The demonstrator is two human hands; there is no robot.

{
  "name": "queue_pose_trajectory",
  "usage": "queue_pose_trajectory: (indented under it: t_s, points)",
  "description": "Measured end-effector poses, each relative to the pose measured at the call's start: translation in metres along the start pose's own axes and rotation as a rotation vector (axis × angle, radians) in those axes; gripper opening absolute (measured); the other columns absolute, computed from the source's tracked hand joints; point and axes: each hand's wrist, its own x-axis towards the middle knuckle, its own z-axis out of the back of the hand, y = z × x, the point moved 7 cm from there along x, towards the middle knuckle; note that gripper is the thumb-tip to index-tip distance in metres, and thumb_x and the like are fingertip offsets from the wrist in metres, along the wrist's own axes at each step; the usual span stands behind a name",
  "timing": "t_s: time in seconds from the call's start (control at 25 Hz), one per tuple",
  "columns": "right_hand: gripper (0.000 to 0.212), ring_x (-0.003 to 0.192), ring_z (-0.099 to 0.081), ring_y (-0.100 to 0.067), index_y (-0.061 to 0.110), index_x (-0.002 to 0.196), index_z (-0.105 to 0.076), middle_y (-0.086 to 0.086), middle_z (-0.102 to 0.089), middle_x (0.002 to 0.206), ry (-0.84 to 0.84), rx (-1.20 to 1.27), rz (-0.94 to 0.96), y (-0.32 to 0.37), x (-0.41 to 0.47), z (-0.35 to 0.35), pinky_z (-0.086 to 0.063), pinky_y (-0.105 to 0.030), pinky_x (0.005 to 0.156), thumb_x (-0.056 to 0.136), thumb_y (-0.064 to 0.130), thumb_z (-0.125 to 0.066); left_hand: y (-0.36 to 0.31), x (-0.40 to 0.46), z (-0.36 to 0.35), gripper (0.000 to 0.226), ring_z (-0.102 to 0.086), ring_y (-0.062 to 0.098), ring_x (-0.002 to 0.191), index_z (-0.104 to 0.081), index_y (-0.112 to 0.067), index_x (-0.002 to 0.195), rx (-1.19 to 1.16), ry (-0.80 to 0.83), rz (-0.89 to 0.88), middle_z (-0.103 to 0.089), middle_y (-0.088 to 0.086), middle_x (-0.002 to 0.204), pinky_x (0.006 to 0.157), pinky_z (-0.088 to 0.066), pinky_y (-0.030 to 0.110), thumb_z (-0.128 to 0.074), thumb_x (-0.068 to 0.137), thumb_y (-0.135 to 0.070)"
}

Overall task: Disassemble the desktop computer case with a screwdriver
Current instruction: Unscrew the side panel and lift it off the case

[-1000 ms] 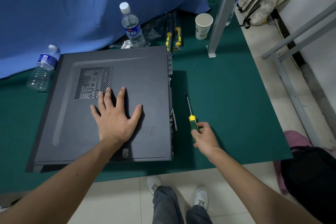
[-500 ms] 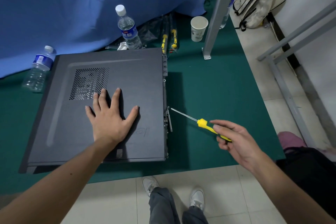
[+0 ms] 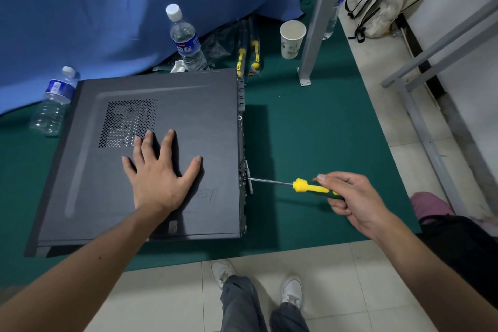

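A dark grey desktop computer case (image 3: 113, 197) lies on its side on a green mat, its vented side panel facing up. My left hand (image 3: 159, 175) rests flat on that panel with fingers spread. My right hand (image 3: 350, 197) grips the yellow and green handle of a screwdriver (image 3: 304, 185). The screwdriver lies about level, and its metal tip touches the case's rear edge at the lower right, beside a small metal bracket (image 3: 248, 178).
Two water bottles stand behind the case, one (image 3: 186, 40) at the back, one (image 3: 54, 100) at the left. More yellow-handled tools (image 3: 246, 54) and a paper cup (image 3: 292, 39) lie at the back. A grey metal post (image 3: 318, 19) rises at the right. Green mat (image 3: 310, 129) stretches right of the case.
My right hand lifted the screwdriver off the mat, turned it toward the case and brought its tip to the rear edge. My left hand stayed flat on the panel.
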Motion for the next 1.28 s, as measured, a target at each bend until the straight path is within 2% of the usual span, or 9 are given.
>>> queue_pose_trajectory:
  t_s: [0.36,0.56,0.8,0.92,1.0,1.08,1.16,1.2,1.28]
  points:
    - [0.041,0.046,-0.033,-0.011,0.004,0.087,-0.076,-0.011,-0.056,0.079,0.059,-0.032,0.007,0.001,0.004,0.002,-0.024,-0.018,0.037,0.064,0.036,-0.082,0.000,-0.001,0.000,0.087,-0.004,0.031,0.150,-0.024,-0.033,0.153,0.003,0.002,0.000,-0.016,0.015,0.162,0.119,-0.003,0.059,-0.023,0.081,-0.081]
    - [0.033,0.053,-0.042,-0.014,0.016,0.091,-0.079,-0.006,-0.057,0.065,0.149,-0.331,0.093,0.043,0.020,0.002,-0.038,-0.023,0.047,0.063,0.032,-0.084,0.000,0.000,0.000,0.086,-0.004,0.031,0.150,-0.024,-0.032,0.153,0.005,-0.002,-0.003,-0.016,0.015,0.161,0.118,-0.004,0.059,-0.024,0.081,-0.081]
    - [0.047,0.047,-0.029,-0.011,0.004,0.091,-0.069,-0.010,-0.064,0.069,0.183,-0.379,-0.216,0.025,0.027,-0.001,-0.023,-0.019,0.036,0.079,0.050,-0.073,0.000,0.000,0.000,0.086,-0.005,0.031,0.151,-0.024,-0.032,0.152,0.001,-0.011,-0.005,-0.017,0.015,0.161,0.118,-0.004,0.059,-0.025,0.082,-0.080]
    - [0.042,0.046,-0.035,-0.012,0.012,0.077,-0.066,-0.007,-0.053,0.063,0.162,-0.398,-0.174,0.021,0.024,0.002,-0.023,-0.019,0.037,0.077,0.053,-0.073,-0.001,0.000,0.000,0.085,-0.005,0.031,0.150,-0.024,-0.031,0.152,0.010,-0.008,-0.008,-0.017,0.015,0.161,0.118,-0.004,0.059,-0.024,0.082,-0.080]
    - [0.031,0.053,-0.045,-0.011,0.014,0.077,-0.071,-0.003,-0.053,0.066,0.147,-0.407,0.014,0.035,0.024,0.002,-0.032,-0.020,0.044,0.073,0.043,-0.079,-0.001,0.000,0.000,0.085,-0.005,0.031,0.150,-0.024,-0.031,0.152,0.010,-0.010,-0.007,-0.017,0.015,0.161,0.118,-0.004,0.059,-0.024,0.082,-0.080]
    - [0.017,0.069,-0.057,-0.010,0.020,0.085,-0.075,0.003,-0.065,0.078,0.129,-0.420,0.182,0.047,0.024,0.001,-0.046,-0.021,0.062,0.071,0.027,-0.084,-0.001,0.000,0.001,0.086,-0.005,0.031,0.150,-0.024,-0.031,0.153,0.009,-0.008,-0.005,-0.016,0.015,0.161,0.118,-0.004,0.059,-0.024,0.082,-0.080]
    - [0.015,0.089,-0.062,-0.014,0.021,0.088,-0.076,0.001,-0.068,0.091,0.102,-0.221,0.167,0.047,0.024,0.003,-0.052,-0.026,0.076,0.074,0.024,-0.081,-0.001,0.000,0.001,0.086,-0.005,0.031,0.151,-0.025,-0.031,0.153,0.006,-0.006,-0.004,-0.016,0.015,0.161,0.118,-0.004,0.059,-0.024,0.082,-0.079]
    - [0.019,0.091,-0.064,-0.018,0.019,0.092,-0.076,-0.002,-0.067,0.095,0.095,-0.145,0.079,0.040,0.024,0.002,-0.055,-0.029,0.072,0.080,0.033,-0.075,-0.001,0.000,0.001,0.085,-0.005,0.031,0.151,-0.025,-0.031,0.153,0.004,-0.007,-0.003,-0.017,0.015,0.161,0.118,-0.004,0.059,-0.025,0.082,-0.079]
    - [0.045,0.068,-0.065,-0.018,0.014,0.097,-0.071,-0.007,-0.066,0.090,0.084,-0.399,-0.092,0.031,0.021,0.000,-0.051,-0.026,0.051,0.092,0.055,-0.054,-0.001,0.001,0.001,0.085,-0.005,0.030,0.150,-0.024,-0.031,0.153,0.004,-0.009,-0.002,-0.017,0.015,0.161,0.118,-0.004,0.059,-0.025,0.082,-0.079]
